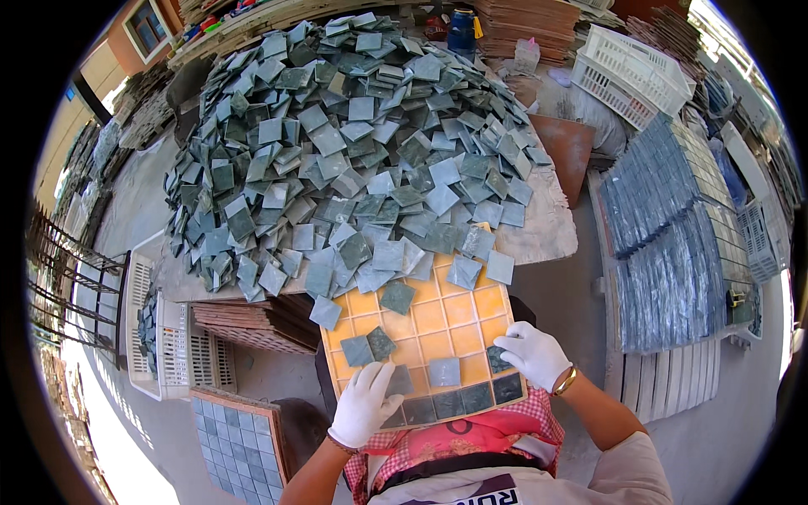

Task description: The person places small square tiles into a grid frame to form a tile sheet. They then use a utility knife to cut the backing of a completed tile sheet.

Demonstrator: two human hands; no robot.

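Both hands are working at the orange square-celled plastic grid tray (438,316), which is lying tilted at the near edge of the worn grey worktable (547,227).

Left hand (364,406), white cotton glove, is resting on the tray's near-left corner, fingers spread flat and pressing on a dark green square glazed tile (401,380) there. Not pinching anything.

Right hand (532,353), white glove, gold bangle at the wrist, is sitting at the tray's right edge, fingertips drawn together on a small dark green tile (497,360) in a cell. Whether it is gripping or just pushing, cannot tell.

The tray's near row is showing 4 dark tiles seated (459,401). 1 more grey-green tile (443,371) is lying in the row above, a few loose ones are lying skewed on the tray's left and far cells.

Beyond the tray, a large heap of loose grey-green square tiles (353,143) is covering most of the worktable.

Right of the tray: stacked sheets of blue-grey mosaic tiles (665,227) on a low rack, white plastic crate (631,76) beyond them.

Left of the tray: stack of brown grid trays (252,324) under the table, white crate (181,353) beside it, and a finished blue-tiled panel (236,438) on the floor.

Red checked cloth (471,438) is lying just below the tray.
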